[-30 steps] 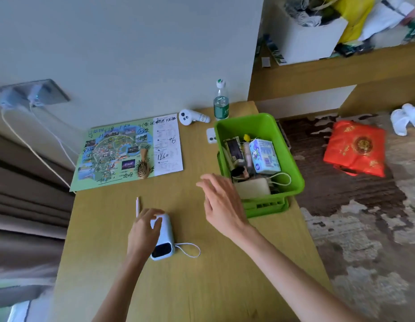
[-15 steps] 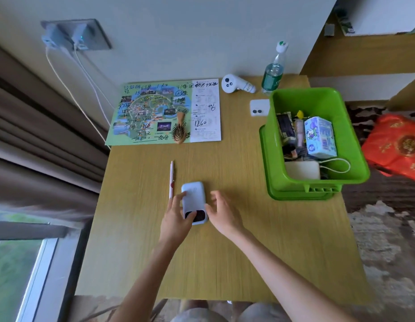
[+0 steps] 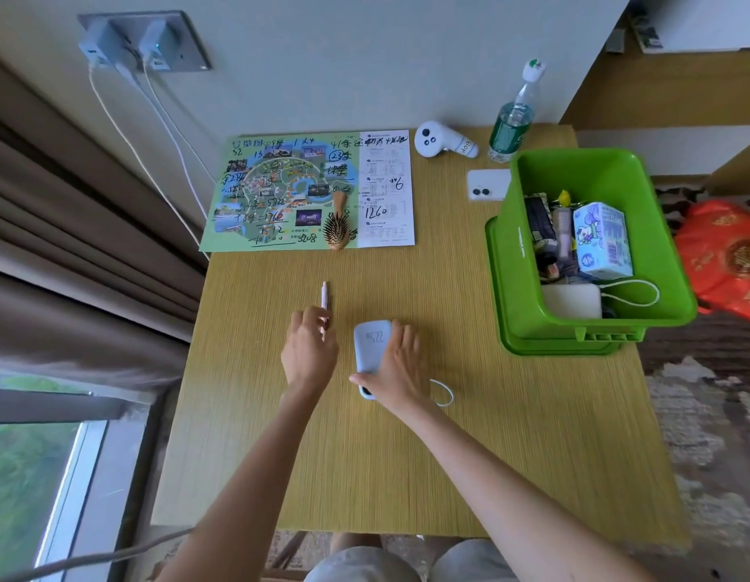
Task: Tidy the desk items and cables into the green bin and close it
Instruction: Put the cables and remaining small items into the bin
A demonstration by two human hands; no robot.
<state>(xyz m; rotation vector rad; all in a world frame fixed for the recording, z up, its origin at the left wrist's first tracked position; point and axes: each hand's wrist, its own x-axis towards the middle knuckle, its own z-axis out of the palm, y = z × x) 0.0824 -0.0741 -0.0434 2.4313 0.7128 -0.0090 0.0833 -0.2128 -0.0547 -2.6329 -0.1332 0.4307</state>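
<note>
Power bank (image 3: pixel 371 348) gripped on tabletop (image 3: pixel 406 455) by right hand (image 3: pixel 400 367), fingers (image 3: pixel 404 336) and thumb curled round it. Near end of pen (image 3: pixel 325 298) pinched by left hand (image 3: pixel 310 350). Green bin (image 3: pixel 515 254) stands open.

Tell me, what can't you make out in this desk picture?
Head view:
- Near end of the power bank: covered by the right hand gripping it.
- Lower part of the pen: behind the left hand; a pinch can't be confirmed.
- Right end of the phone: behind the wall of the green bin.
- Small print on the map: too small.
</note>
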